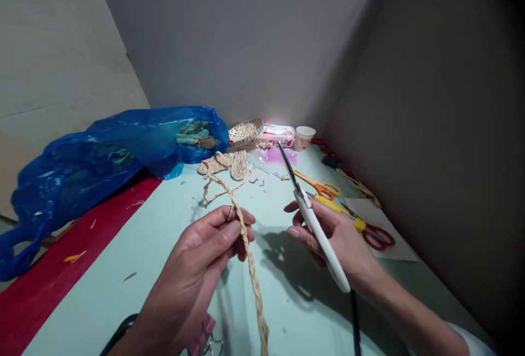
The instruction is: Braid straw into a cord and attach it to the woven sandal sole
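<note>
My left hand (200, 252) pinches a straw-coloured braid (255, 285) between thumb and fingers. The braid runs down past the bottom edge of the view, and its upper part reaches away over the table. There it meets two coiled, sole-shaped braided pieces (239, 165). A few thin loose strands stick out near my left fingers. In my right hand (342, 238) is a pair of white-handled scissors (322, 241), tilted with the dark blades pointing up and away. The blades look closed and are apart from the braid. Part of the handles is hidden by my fingers.
A blue plastic bag (123, 132) of dried husks lies at the left back. Behind stand a woven basket (246, 132), a pink-white packet (279, 134) and a paper cup (304, 137). Orange scissors (318, 184), red-handled scissors (378, 237) and a yellow tool (334, 206) lie right.
</note>
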A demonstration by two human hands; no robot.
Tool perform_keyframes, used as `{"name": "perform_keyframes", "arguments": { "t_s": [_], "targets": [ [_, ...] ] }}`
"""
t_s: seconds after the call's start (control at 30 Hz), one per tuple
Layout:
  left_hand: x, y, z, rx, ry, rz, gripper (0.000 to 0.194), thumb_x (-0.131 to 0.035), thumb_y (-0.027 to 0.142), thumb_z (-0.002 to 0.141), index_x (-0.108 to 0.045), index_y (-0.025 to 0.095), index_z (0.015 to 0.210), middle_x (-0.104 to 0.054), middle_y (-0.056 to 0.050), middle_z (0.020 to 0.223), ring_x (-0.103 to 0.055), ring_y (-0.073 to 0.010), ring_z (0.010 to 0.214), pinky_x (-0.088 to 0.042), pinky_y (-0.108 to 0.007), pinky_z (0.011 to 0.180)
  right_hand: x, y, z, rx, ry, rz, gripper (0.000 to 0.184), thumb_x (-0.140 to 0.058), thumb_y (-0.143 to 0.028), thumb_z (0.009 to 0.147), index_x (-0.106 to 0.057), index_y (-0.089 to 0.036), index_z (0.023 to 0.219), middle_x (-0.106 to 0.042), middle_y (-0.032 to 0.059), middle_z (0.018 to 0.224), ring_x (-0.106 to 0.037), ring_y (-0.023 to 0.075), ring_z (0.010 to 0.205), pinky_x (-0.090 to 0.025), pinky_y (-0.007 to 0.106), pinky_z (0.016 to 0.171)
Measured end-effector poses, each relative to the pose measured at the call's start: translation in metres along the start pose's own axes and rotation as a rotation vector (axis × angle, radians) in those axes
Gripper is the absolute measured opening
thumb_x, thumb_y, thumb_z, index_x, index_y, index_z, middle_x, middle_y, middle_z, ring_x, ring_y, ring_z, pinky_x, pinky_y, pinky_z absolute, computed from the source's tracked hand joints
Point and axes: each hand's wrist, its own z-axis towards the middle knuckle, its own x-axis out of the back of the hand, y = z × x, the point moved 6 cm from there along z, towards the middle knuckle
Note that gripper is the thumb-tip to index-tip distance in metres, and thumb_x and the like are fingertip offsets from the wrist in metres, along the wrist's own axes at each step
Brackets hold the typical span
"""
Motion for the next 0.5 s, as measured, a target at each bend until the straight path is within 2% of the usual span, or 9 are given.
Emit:
{"name": "perform_keyframes", "arguments": {
  "t_s": [0.2,0.33,0.5],
  "targets": [
    [-0.0025,0.0011,-0.0027,0.006,-0.011,0.058,0.013,-0.065,0.02,0.083,-0.072,0.018,0.093,-0.066,-0.006,0.087,-0.057,-0.0157,0.084,-0.045,-0.025,0.079,-0.0035,-0.0003,0.0006,0.028,-0.035,-0.019,0.033,-0.073,-0.039,0.074,-0.058,-0.02,0.096,-0.047,-0.0058,0.067,-0.04,0.0052,0.043,-0.034,0.018,0.037],
    [-0.0019,0.0023,-0.0019,-0.021,-0.016,0.043,0.013,-0.062,0.018,0.085,-0.071,0.018,0.095,-0.065,-0.004,0.084,-0.057,-0.0135,0.082,-0.044,-0.022,0.079,-0.0049,0.0011,0.002,0.081,-0.053,-0.042,0.031,-0.07,-0.039,0.077,-0.059,-0.019,0.098,-0.048,-0.0043,0.069,-0.04,0.0058,0.044,-0.033,0.018,0.037],
    [-0.0086,0.0027,-0.0034,-0.009,-0.076,0.021,0.014,-0.055,0.02,0.087,-0.068,0.017,0.087,-0.058,-0.002,0.072,-0.054,-0.011,0.061,-0.043,-0.021,0.057,-0.004,0.0018,0.0026,0.123,-0.033,-0.1,0.03,-0.068,-0.038,0.079,-0.059,-0.017,0.098,-0.051,-0.0033,0.07,-0.041,0.0072,0.048,-0.035,0.019,0.04]
  ]
}}
